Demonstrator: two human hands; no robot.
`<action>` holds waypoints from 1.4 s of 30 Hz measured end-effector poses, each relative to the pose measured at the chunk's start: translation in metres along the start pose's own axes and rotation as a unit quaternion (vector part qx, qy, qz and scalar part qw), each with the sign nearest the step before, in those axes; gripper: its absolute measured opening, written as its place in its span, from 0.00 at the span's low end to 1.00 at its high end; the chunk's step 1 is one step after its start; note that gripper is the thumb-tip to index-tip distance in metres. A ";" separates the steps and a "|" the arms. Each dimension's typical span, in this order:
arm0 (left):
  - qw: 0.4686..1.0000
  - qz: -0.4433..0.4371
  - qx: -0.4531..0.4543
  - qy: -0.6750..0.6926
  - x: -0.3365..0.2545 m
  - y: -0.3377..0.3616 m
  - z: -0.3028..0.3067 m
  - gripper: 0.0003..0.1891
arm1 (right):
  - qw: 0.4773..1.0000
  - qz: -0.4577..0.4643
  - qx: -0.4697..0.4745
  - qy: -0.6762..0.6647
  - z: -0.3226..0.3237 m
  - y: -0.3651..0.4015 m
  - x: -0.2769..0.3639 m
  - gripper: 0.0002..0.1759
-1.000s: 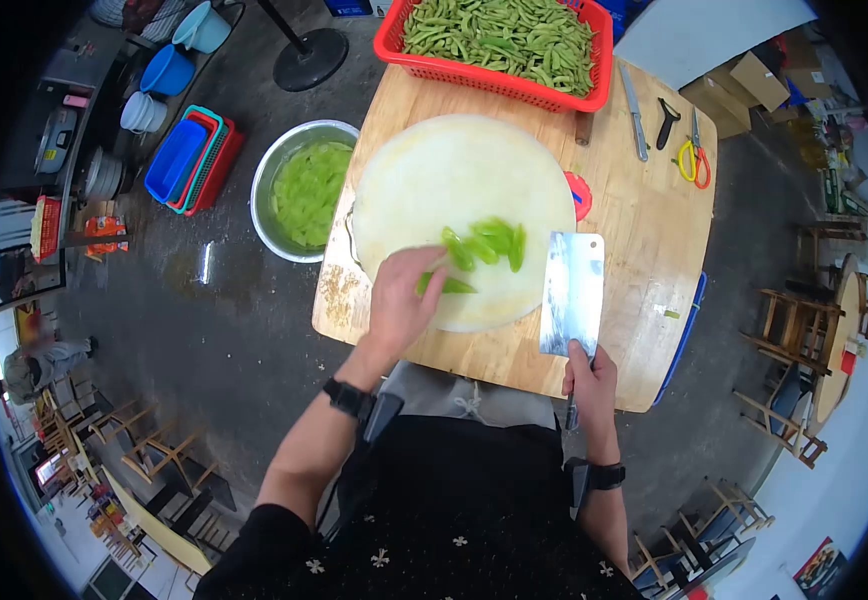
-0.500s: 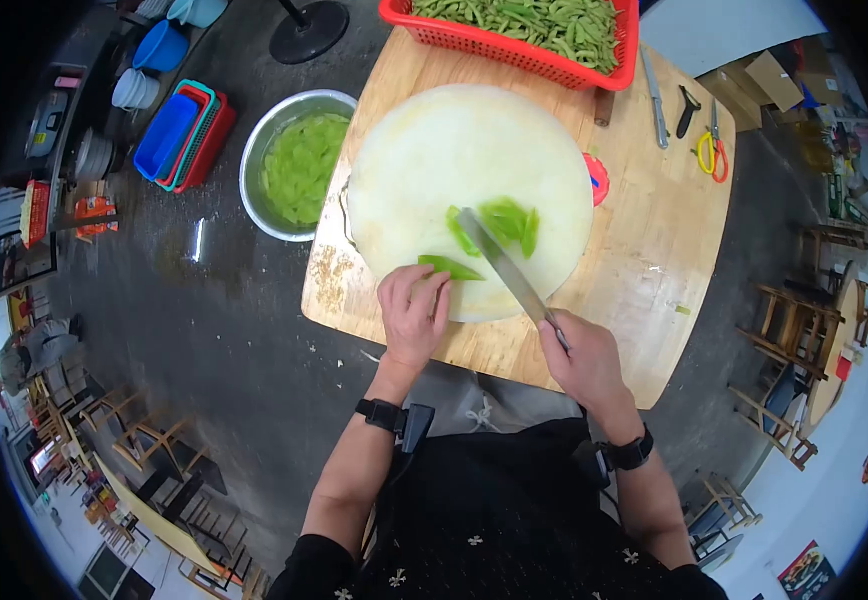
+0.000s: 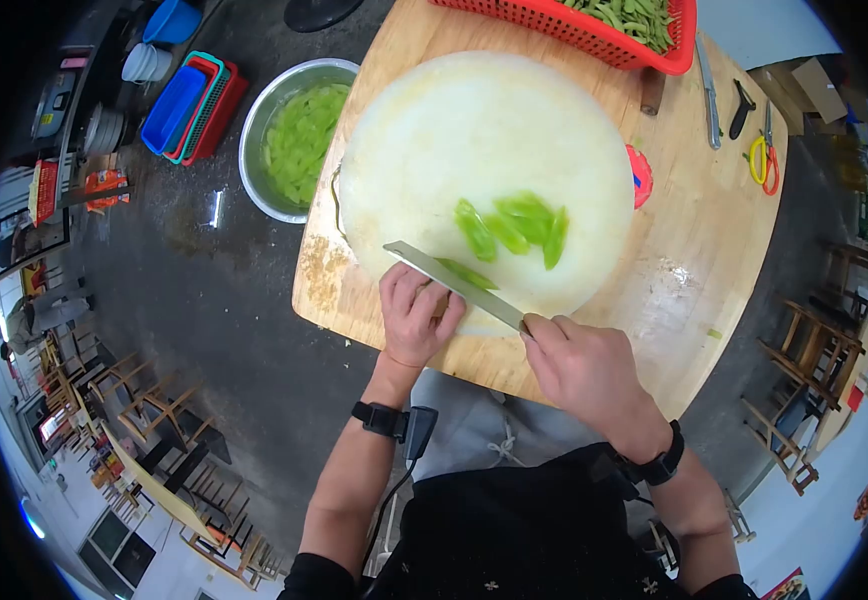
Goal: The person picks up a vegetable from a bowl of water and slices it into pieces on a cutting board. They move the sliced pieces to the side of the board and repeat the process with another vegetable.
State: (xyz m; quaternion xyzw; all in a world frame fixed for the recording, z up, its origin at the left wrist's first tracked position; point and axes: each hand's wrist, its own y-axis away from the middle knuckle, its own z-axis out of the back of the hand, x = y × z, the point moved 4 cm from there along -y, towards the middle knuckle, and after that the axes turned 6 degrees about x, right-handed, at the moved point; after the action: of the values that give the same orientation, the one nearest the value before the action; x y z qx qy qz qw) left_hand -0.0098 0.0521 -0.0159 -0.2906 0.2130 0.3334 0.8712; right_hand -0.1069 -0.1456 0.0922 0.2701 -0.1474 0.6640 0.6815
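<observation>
Cleaver (image 3: 454, 284): shifted leftward, clenched in right hand (image 3: 594, 375), blade now at green piece (image 3: 468, 273). Left hand (image 3: 417, 318): curled beside blade, hold unclear.

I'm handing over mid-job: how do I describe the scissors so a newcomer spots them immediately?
Find the pale wooden table, then the red plastic basket at its far edge. Right of that, near the table's right edge, lie the metal-bladed scissors. One yellow and one red loop handle distinguish them from the black peeler and long silvery knife alongside.
</observation>
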 end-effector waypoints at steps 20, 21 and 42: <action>1.000 0.027 0.011 0.004 0.000 0.002 0.001 0.16 | 0.999 0.024 0.021 0.036 0.016 -0.001 0.004 0.08; 0.999 0.039 0.006 0.004 -0.002 -0.001 0.001 0.17 | 0.999 0.022 0.018 0.034 0.015 0.000 0.004 0.08; 0.992 0.019 0.115 -0.054 -0.021 -0.023 0.024 0.20 | 0.996 0.007 0.057 0.069 0.007 0.005 -0.001 0.07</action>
State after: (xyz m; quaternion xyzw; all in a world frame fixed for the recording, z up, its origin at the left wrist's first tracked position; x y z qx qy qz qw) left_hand -0.0033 0.0437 0.0219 -0.1663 0.2083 0.3387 0.9024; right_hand -0.1108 -0.1509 0.0983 0.2608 -0.0640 0.6928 0.6692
